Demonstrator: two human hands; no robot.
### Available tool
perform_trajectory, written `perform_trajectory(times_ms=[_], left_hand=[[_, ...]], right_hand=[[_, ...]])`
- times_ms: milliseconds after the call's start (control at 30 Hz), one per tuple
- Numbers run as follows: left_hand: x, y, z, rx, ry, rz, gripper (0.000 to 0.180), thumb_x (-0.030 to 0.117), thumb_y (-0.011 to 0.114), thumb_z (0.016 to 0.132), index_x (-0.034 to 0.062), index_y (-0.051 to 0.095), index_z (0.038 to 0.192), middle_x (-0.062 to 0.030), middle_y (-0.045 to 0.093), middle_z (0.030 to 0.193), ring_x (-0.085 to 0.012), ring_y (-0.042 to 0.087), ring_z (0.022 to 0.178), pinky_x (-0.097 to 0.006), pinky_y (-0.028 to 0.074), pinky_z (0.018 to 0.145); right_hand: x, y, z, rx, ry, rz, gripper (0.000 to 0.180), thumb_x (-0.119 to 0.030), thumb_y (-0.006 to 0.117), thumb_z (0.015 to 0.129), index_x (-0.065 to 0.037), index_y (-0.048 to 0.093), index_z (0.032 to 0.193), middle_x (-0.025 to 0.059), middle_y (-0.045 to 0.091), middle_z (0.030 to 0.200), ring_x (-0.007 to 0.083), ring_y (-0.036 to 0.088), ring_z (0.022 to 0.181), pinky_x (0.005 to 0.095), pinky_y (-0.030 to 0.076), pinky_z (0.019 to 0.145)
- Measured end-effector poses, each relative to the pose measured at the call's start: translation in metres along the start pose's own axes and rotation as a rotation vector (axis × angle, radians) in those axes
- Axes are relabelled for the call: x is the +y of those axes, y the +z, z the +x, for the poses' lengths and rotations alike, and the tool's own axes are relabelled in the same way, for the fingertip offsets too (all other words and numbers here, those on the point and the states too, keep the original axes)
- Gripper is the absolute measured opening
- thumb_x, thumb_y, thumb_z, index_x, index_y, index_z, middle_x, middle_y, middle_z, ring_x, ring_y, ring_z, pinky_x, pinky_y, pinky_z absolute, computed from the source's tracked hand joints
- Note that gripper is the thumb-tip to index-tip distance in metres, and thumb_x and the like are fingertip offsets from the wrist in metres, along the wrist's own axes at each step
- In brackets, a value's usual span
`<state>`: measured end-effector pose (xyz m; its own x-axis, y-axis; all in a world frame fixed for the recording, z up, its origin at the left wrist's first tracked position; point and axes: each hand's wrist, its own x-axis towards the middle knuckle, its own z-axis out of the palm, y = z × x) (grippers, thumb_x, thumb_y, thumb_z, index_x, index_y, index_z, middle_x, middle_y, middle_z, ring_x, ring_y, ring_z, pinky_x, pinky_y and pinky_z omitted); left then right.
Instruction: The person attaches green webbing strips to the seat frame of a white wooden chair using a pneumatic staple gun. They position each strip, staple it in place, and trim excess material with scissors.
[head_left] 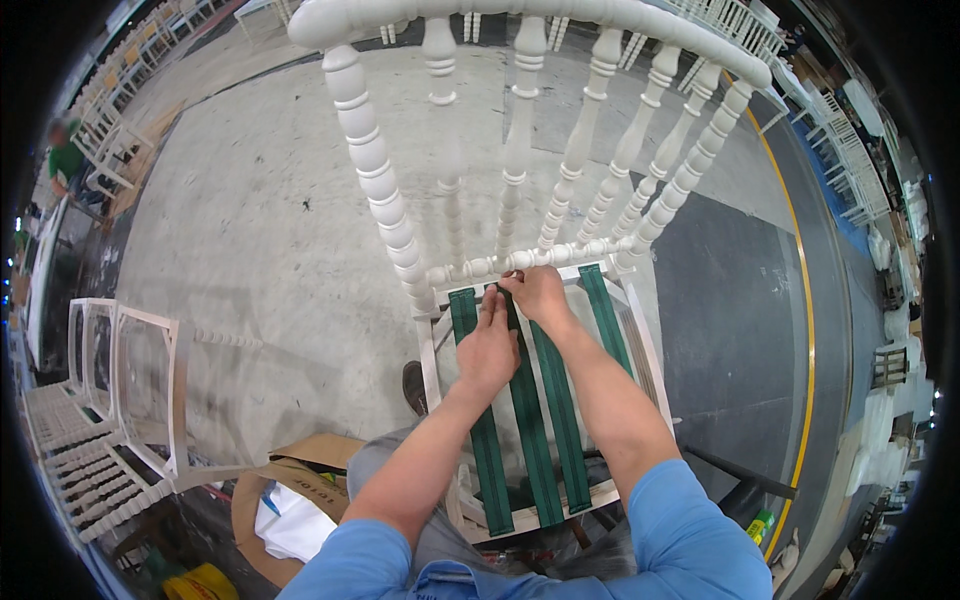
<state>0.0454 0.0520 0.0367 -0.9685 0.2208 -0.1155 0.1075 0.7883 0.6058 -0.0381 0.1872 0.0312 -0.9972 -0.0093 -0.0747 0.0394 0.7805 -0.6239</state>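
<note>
A white chair with a turned-spindle back [520,130] stands before me, its pale wooden seat frame [647,360] strung with several green webbing straps [538,455]. My left hand [487,355] lies with fingers stretched along the far part of a middle strap, pressing near the seat's back rail. Just right of it, my right hand [540,298] is closed at that strap's far end, beside the lowest white rail [470,268]. Something small and dark brown shows at its fingertips, too small to name. The strap end under the fingers is partly hidden.
Another unpainted chair frame [178,400] lies at the left. An open cardboard box [255,535] with white material stands at lower left. A dark shoe [414,388] is beside the seat. Rows of white chairs line the far edges; a person in green [66,160] is at far left.
</note>
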Motion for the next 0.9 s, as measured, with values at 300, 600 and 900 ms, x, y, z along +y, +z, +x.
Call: perform_trajectory(times_ms=[300,600,900], left_hand=[[-0.004,0.005,-0.001,0.034,0.042,0.045,0.067,0.019,0.063,0.094,-0.0045,0.040,0.152,-0.0155,0.034,0.165,-0.0308,0.060,0.130,-0.042,0.057,0.097],[0.015,-0.004,-0.004,0.013,-0.012,0.116,0.069,0.020,0.063,0.094,-0.0032,0.037,0.154,-0.0136,0.029,0.167,-0.0308,0.064,0.125,-0.041,0.059,0.095],[0.017,-0.005,-0.004,-0.019,-0.048,0.115,0.072,0.021,0.062,0.094,-0.0017,0.033,0.156,-0.0117,0.026,0.169,-0.0316,0.065,0.122,-0.041,0.059,0.094]], right_hand=[[0.109,-0.130,-0.223,0.477,0.380,0.297,0.024,-0.013,0.073,0.094,-0.001,0.073,0.115,0.0065,0.073,0.100,0.0136,0.065,0.088,0.0282,0.052,0.082],[0.190,-0.219,-0.695,0.430,1.465,-0.704,0.020,-0.009,0.069,0.087,0.006,0.067,0.099,0.0204,0.070,0.081,0.0359,0.069,0.072,0.0463,0.054,0.069],[0.186,-0.188,-0.719,0.700,1.598,0.317,0.025,-0.005,0.077,0.080,0.004,0.067,0.102,0.0123,0.068,0.082,0.0290,0.067,0.070,0.0451,0.052,0.058]])
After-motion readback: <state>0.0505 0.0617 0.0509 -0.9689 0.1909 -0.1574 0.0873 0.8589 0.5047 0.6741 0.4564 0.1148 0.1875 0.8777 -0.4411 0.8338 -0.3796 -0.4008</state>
